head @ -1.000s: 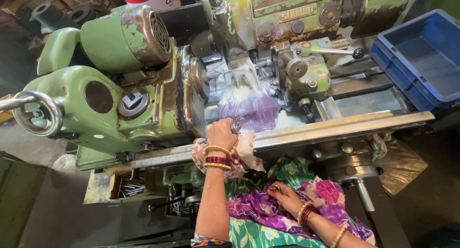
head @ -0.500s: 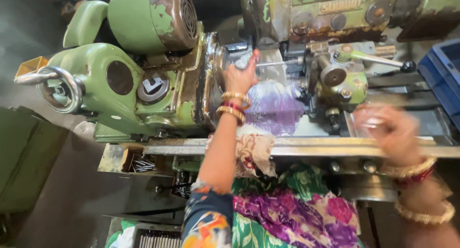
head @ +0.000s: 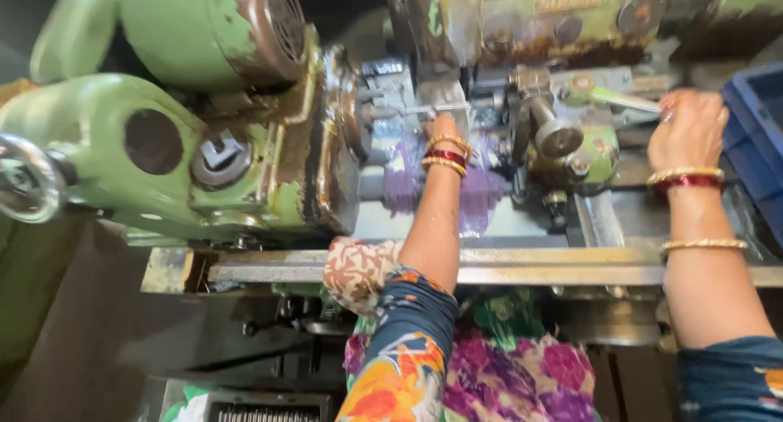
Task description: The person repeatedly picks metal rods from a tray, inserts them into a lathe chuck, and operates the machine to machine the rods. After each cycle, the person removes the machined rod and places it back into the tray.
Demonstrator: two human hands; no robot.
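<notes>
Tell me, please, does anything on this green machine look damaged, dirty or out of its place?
Yes. The green machine has chipped paint and brown rust around its round housing. A patterned cloth is draped over the front rail, and a purple cloth lies on the bed under the left hand. The right hand is on a lever.

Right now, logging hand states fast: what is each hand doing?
Left hand: at the chuck, grip cannot be told.
Right hand: closed on the lever.

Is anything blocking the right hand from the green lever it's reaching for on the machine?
Nothing visible does. The right hand is already at the end of the green lever, by the blue bin. The left hand is apart, at the thin rod by the chuck.
</notes>
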